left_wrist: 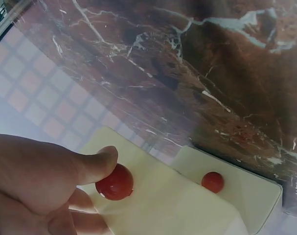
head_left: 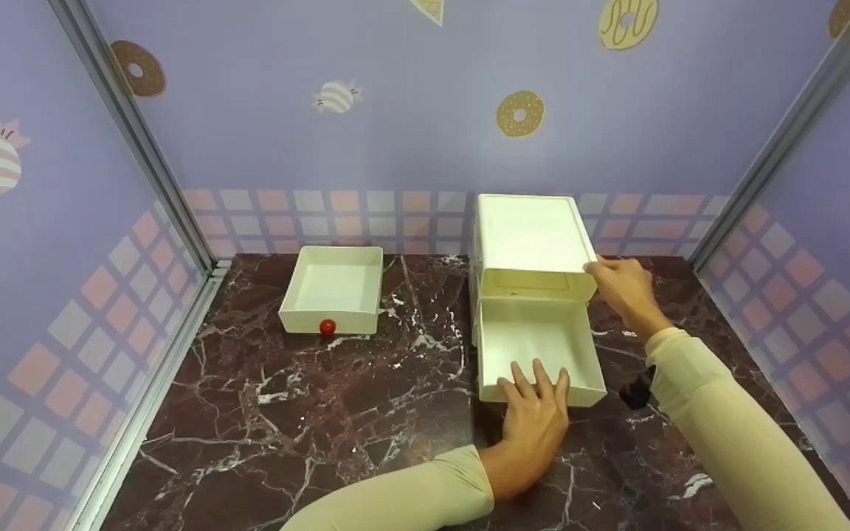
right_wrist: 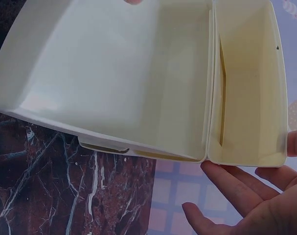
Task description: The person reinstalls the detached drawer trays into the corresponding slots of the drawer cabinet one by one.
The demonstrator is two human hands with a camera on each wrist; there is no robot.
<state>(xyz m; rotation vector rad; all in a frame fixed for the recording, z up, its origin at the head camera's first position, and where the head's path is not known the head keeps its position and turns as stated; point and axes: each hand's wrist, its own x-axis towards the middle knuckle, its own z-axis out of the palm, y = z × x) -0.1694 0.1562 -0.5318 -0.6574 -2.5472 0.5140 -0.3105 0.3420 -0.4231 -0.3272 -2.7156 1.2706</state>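
Left hand [head_left: 534,431] pinches drawer front [head_left: 587,397] at red knob [left_wrist: 116,184] | right hand [head_left: 624,290] grips one cabinet [head_left: 532,230] | one loose drawer [head_left: 338,282], cabinet's 9 o'clock

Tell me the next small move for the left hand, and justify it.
Probably ease the extended drawer straight out of the cabinet: the left hand grips its front by the red knob, the right hand holds the cabinet's upper edge, and another drawer already lies on the table. That is a judgement; pushing it in remains possible.
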